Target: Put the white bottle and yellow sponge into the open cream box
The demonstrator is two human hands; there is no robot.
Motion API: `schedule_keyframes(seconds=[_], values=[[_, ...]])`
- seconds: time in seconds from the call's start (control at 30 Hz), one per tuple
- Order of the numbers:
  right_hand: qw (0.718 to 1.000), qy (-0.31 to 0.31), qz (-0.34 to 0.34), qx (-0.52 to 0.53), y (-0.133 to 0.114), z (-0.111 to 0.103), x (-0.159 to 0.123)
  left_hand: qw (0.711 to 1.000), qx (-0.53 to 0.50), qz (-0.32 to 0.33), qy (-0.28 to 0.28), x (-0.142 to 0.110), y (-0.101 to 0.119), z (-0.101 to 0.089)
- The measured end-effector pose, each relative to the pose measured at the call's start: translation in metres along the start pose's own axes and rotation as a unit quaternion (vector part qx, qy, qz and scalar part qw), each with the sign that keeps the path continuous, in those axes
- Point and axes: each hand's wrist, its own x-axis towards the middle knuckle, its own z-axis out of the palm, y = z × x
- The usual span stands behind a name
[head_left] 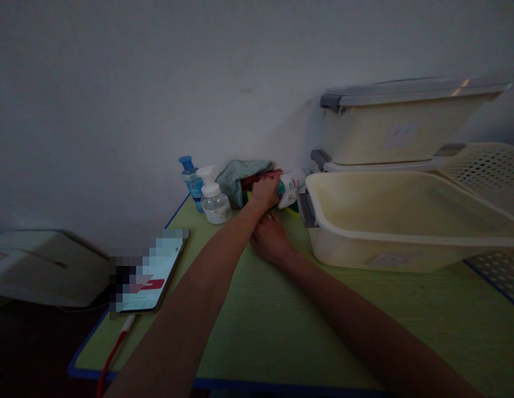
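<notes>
My left hand reaches to the back of the green table, its fingers closed round a white bottle with a teal and red label that lies tilted by the wall. A teal cloth is bunched just behind it. My right hand rests on the table surface directly below the left hand, fingers curled under and mostly hidden. A clear pump bottle and a blue-capped bottle stand just left of the hands.
A cream plastic tub sits open to the right, with a lidded tub behind and a perforated basket beside it. A phone with a red cable lies near the left edge. A white box lies off the table.
</notes>
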Motion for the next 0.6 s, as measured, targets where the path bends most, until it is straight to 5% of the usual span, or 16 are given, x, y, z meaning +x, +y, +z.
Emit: schedule_keyframes(seconds=[0.17,0.37,0.6], values=[[1.000,0.002,0.005,0.003,-0.001,-0.004,-0.001,0.999,-0.014,-0.036,0.028,-0.009,-0.002,-0.014],[1.000,0.008,0.008,0.012,-0.002,-0.008,-0.002,0.982,-0.099,-0.076,0.142,-0.032,-0.024,-0.034],[0.999,0.027,0.025,0.029,0.000,-0.007,0.001,0.917,-0.249,-0.095,0.296,-0.078,-0.042,-0.021]])
